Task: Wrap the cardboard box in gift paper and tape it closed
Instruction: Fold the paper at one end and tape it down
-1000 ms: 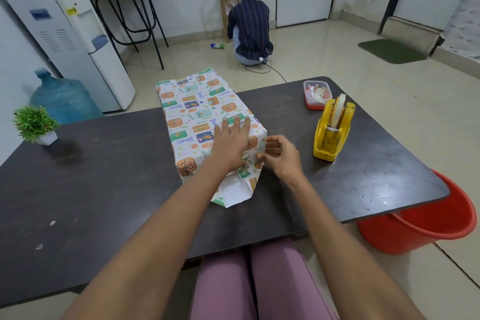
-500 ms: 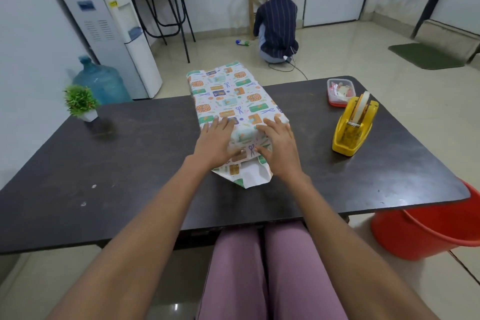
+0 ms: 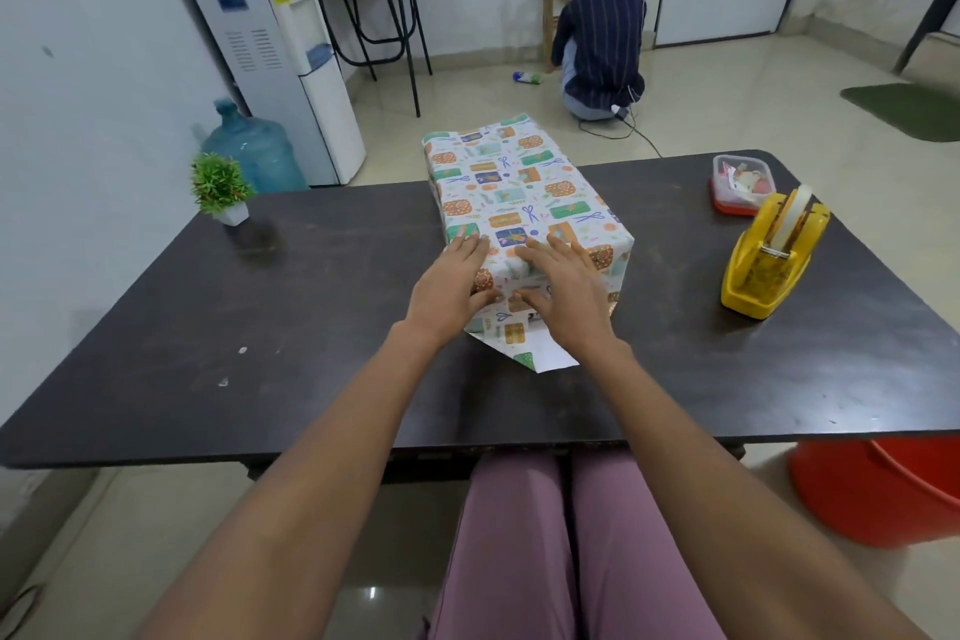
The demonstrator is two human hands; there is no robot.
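Observation:
A long box wrapped in patterned gift paper [image 3: 519, 192] lies lengthwise on the dark table [image 3: 322, 307], its far end reaching past the back edge. A pointed paper flap [image 3: 524, 348] sticks out flat on the table at the near end. My left hand [image 3: 452, 283] lies flat on the near left top of the box, thumb down on the end face. My right hand [image 3: 563, 291] lies flat beside it on the near top, thumb pressing the end fold. A yellow tape dispenser [image 3: 769, 257] with a roll stands to the right.
A small potted plant [image 3: 221, 190] stands at the table's back left. A red-based plastic container [image 3: 740, 182] sits behind the dispenser. A red bucket [image 3: 878, 489] is on the floor at right. A person [image 3: 600, 42] crouches on the floor beyond the table, near a water dispenser [image 3: 275, 52].
My right hand left the box's right side and came onto the near top beside my left hand. Both hands now press flat there. The view has swung to the right.

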